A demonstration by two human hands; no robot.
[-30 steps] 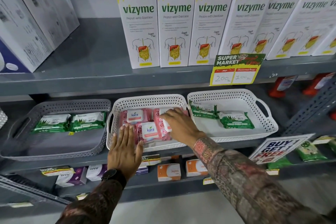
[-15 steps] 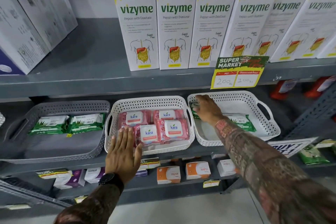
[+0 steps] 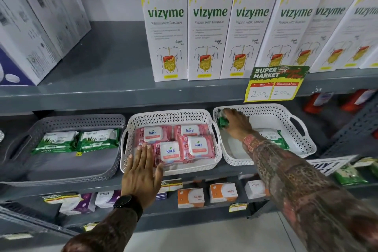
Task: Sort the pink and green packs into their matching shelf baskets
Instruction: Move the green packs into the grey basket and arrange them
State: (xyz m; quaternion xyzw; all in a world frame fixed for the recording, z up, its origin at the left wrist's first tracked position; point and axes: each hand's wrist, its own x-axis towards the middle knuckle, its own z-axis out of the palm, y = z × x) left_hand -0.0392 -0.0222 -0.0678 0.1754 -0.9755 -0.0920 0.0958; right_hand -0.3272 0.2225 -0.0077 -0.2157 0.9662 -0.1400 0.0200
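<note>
Two green packs (image 3: 75, 141) in grey basket (image 3: 61, 172), Vizyme boxes (image 3: 208, 26) overhead — price tag (image 3: 274, 84) hanging.

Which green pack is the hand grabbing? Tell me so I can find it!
Find the yellow price sign on the shelf edge. Right below it sits a white basket, and the right hand grips a green pack in its back left corner. The other green pack there lies flat, untouched.

1. The tall white and yellow boxes (image 3: 166, 26) say "Viviva" and "vizyme".
2. The pink packs (image 3: 173, 145) say "kara", and some show "25".
3. The sign (image 3: 275, 84) on the shelf edge says "SUPER MARKET", "200" and "100".
4. A purple and white box (image 3: 105, 198) lower down says "viresi", or close to it.
</note>
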